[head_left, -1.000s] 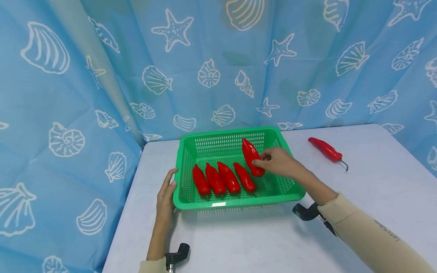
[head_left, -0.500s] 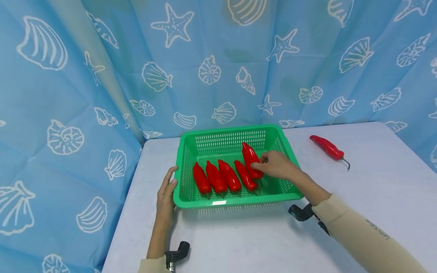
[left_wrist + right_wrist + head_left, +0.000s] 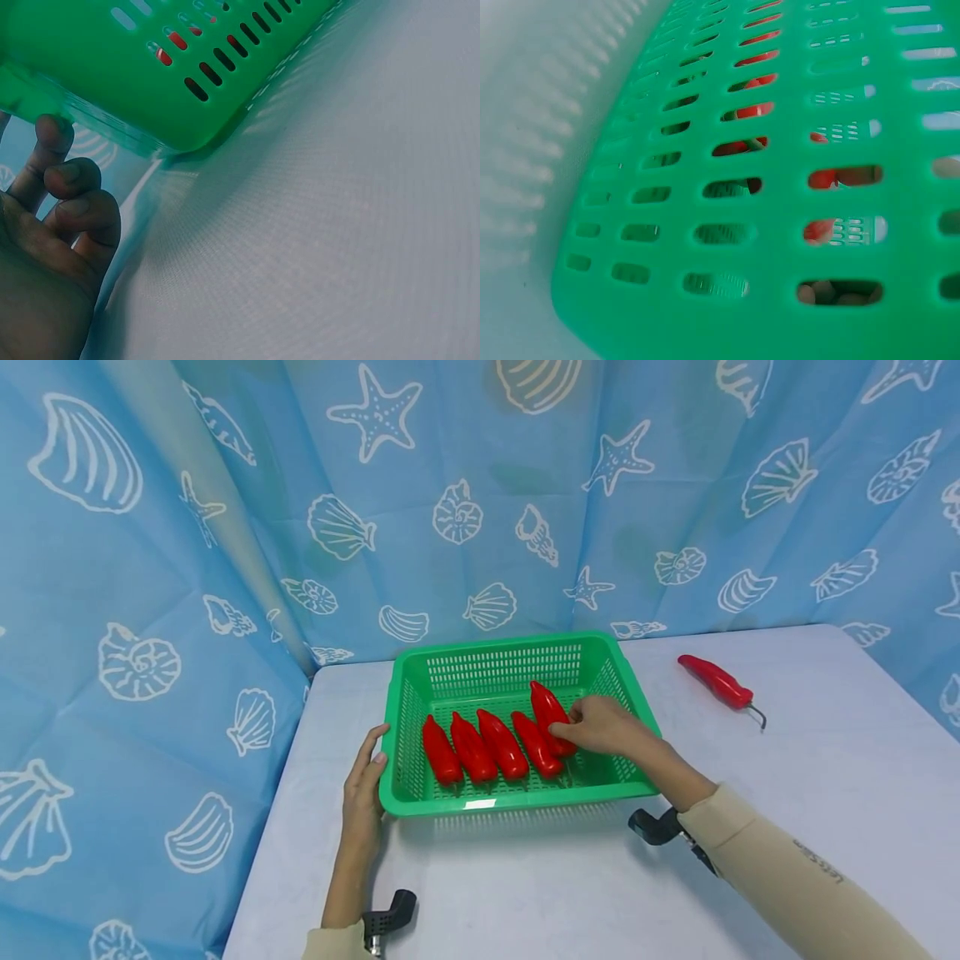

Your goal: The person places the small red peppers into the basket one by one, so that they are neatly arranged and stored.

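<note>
A green plastic basket [image 3: 480, 806] sits on the white table with several red peppers [image 3: 471, 752] lying side by side inside. My right hand [image 3: 606, 725] pinches another red pepper [image 3: 546, 703] between thumb and fingers, low inside the basket at the right end of the row. Through the slots in the right wrist view, bits of red pepper [image 3: 819, 231] and fingertips [image 3: 825, 291] show behind the basket wall. At the left end, my left hand [image 3: 363, 793] holds the basket's rim; in the left wrist view its lower fingers [image 3: 82, 210] curl just below the rim.
One more red pepper [image 3: 716, 681] with a dark stem lies on the table [image 3: 810, 760] to the right of the basket. A blue curtain [image 3: 420, 560] with white shell prints hangs behind and along the left.
My right hand has lowered its pepper into the basket, beside the rightmost pepper of the row, moving slightly left and down. The left hand stays at the rim.
</note>
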`<state>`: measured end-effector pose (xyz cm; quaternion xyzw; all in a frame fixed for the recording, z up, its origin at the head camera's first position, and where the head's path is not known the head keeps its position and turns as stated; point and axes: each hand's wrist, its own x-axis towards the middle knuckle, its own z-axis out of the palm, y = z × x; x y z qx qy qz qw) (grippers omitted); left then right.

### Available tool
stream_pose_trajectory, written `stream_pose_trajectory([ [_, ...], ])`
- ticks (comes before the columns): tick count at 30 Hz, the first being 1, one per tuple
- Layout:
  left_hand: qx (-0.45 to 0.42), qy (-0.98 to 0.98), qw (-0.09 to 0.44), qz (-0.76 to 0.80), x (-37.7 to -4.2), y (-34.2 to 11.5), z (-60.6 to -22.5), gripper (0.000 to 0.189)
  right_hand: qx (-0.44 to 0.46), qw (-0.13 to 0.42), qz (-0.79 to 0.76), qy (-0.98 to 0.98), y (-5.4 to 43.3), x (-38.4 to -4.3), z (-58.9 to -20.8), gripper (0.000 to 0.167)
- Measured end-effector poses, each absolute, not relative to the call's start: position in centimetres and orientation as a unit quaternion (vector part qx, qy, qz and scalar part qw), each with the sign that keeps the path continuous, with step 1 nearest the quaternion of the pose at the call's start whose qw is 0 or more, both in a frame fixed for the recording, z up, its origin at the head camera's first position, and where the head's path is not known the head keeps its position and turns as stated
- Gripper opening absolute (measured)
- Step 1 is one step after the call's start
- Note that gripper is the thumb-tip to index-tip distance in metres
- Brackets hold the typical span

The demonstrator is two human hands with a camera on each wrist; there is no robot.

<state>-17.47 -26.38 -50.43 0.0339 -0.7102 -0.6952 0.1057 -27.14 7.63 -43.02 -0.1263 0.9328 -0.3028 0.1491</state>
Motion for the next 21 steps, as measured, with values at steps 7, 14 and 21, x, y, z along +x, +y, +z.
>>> stream_pose_trajectory([
  [7,0.030,-0.707,0.104,-0.698,-17.51,-26.46,-50.47,0.041,-0.114,0.155,-0.296,0.936,7.43,-27.06,-43.11,0.035],
  [14,0.028,-0.709,0.104,-0.697,-17.50,-26.45,-50.25,0.042,-0.123,0.166,-0.279,0.938,7.44,-27.02,-43.20,0.040],
  [21,0.024,-0.705,0.101,-0.701,-17.42,-26.37,-50.37,0.041,-0.126,0.170,-0.273,0.938,7.29,-26.97,-43.52,0.043],
])
